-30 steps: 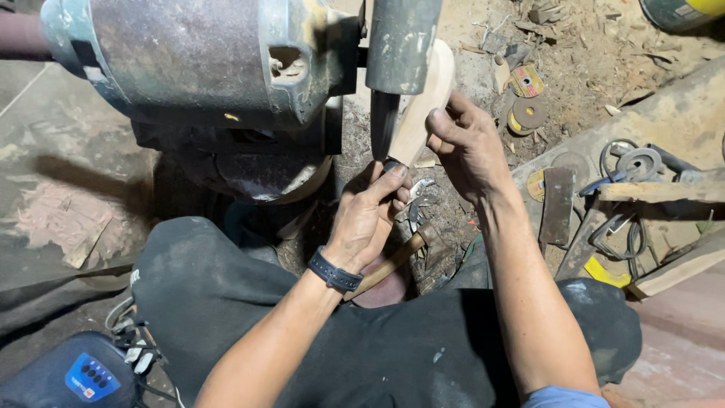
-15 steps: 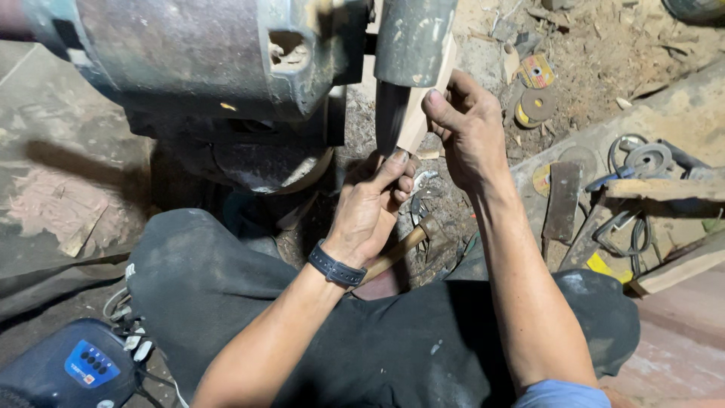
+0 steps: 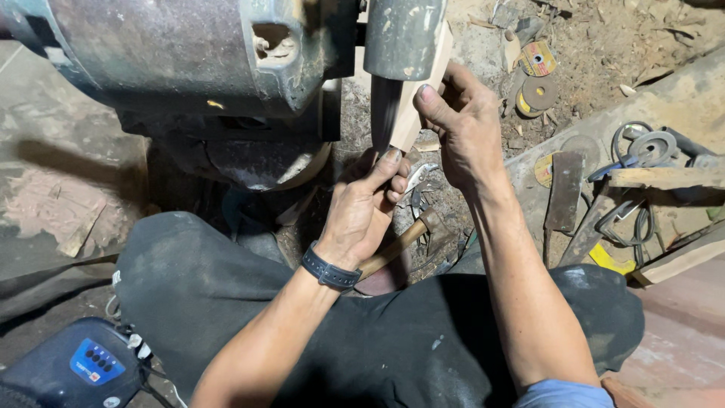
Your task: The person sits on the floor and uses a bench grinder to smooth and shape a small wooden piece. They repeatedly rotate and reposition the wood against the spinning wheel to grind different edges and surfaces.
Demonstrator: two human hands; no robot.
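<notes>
A pale wooden piece (image 3: pixel 411 113) is pressed against the grey grinding drum (image 3: pixel 400 38) of a large motor (image 3: pixel 189 53). My left hand (image 3: pixel 362 208), with a dark wristband, grips the lower end of the wood. My right hand (image 3: pixel 461 125) holds its upper right edge, thumb pressed on the face. Most of the wood is hidden behind the drum and my fingers.
A hammer with a wooden handle (image 3: pixel 400 242) lies on the ground below my hands. Abrasive discs (image 3: pixel 538 72), a flat metal bar (image 3: pixel 563 189), coiled cables (image 3: pixel 642 147) and wood scraps sit on the right. A blue-panelled device (image 3: pixel 75 370) rests at lower left by my dark-trousered legs.
The wood has slid down behind the drum and shows less. Both hands have stayed on it and shifted slightly with it.
</notes>
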